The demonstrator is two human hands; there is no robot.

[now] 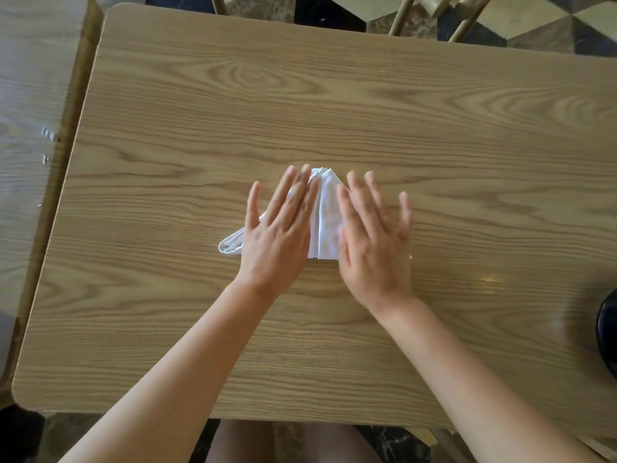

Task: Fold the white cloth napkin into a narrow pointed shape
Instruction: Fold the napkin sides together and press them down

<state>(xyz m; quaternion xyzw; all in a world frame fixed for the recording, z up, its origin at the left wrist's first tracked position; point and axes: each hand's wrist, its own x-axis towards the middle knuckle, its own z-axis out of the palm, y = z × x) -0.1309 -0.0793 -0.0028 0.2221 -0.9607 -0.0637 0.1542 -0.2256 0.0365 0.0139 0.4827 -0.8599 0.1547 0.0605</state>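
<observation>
The white cloth napkin [325, 215] lies folded in a rough triangle in the middle of the wooden table [334, 111], its point facing away from me. My left hand [278, 228] rests flat on its left half, fingers spread and straight. A rolled left corner of the napkin sticks out beyond that hand. My right hand [374, 235] lies flat over the right half, fingers apart. Only a central strip and the top of the cloth show between the two hands. Neither hand grips anything.
A second wooden table [23, 128] abuts the left side. A dark round object [607, 332] sits at the table's right edge. Chair legs [400, 18] stand beyond the far edge. My knees show under the near edge.
</observation>
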